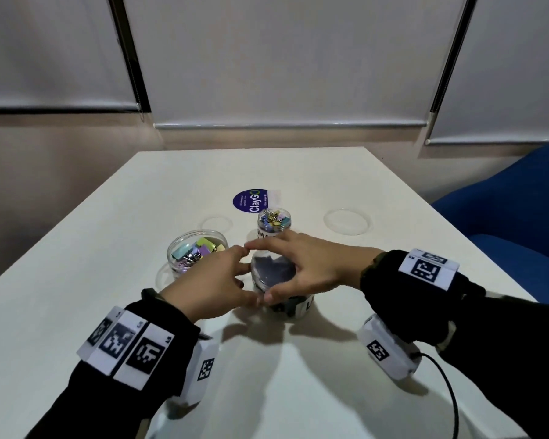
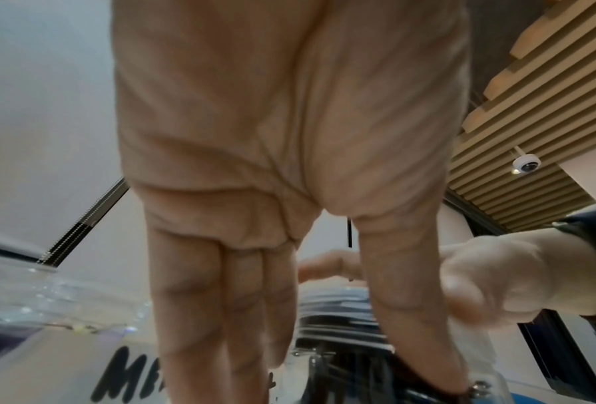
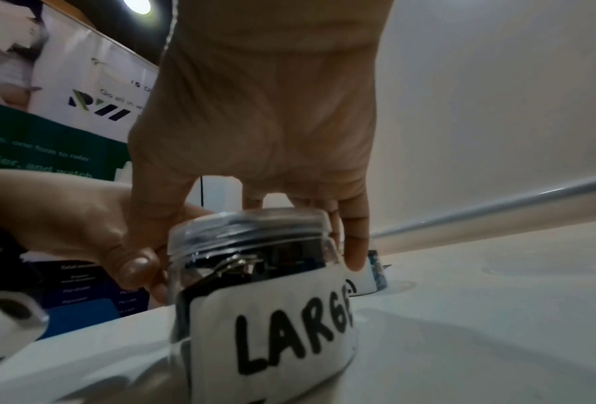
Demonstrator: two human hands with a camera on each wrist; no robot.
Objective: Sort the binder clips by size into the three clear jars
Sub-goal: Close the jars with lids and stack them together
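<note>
The clear jar labelled LARGE point(image 3: 272, 328) stands in the middle of the white table point(image 1: 330, 391), with dark clips inside and a clear lid point(image 1: 274, 269) on top. My left hand point(image 1: 248, 275) wraps it from the left and my right hand point(image 1: 262, 270) from the right. The thumbs meet in front and the index fingertips touch behind. In the right wrist view my right fingers point(image 3: 355, 246) reach down behind the lid point(image 3: 251, 227). The medium jar point(image 1: 197, 251) holds pastel clips. The small jar point(image 1: 273, 221) stands behind, full of small clips.
Two loose clear lids lie on the table: a wide one point(image 1: 346, 220) at the back right and a smaller one point(image 1: 216, 224) behind the medium jar. A round blue sticker point(image 1: 251, 201) lies beyond the small jar. A blue chair point(image 1: 504, 217) stands at the right.
</note>
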